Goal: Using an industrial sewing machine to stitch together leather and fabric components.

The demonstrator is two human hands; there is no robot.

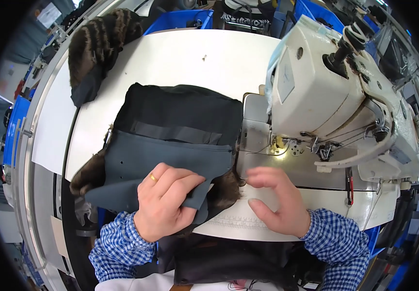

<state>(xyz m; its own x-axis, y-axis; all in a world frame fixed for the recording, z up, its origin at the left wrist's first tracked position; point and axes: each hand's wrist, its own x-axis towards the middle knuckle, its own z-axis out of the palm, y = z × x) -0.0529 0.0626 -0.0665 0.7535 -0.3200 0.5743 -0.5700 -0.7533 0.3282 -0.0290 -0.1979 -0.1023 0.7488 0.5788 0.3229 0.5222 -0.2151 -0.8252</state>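
A sewn piece of black fabric (183, 109) and dark grey fabric (166, 154) lies on the white table, with brown fur (225, 188) showing at its lower edges. My left hand (167, 200), a ring on one finger, is closed on a folded edge of the grey fabric. To the right of the piece, my right hand (281, 203) is open over the table, thumb and fingers apart and nothing between them. The lit needle area of a white sewing machine (316, 82) is just above that hand. Thread runs from the needle area toward the fabric's right edge.
Another brown fur piece (103, 43) lies at the table's far left. Red-handled thread snips (349, 186) rest right of my right hand. Beyond the table's far edge stands a blue bin (178, 20). Dark material (234, 262) lies across my lap.
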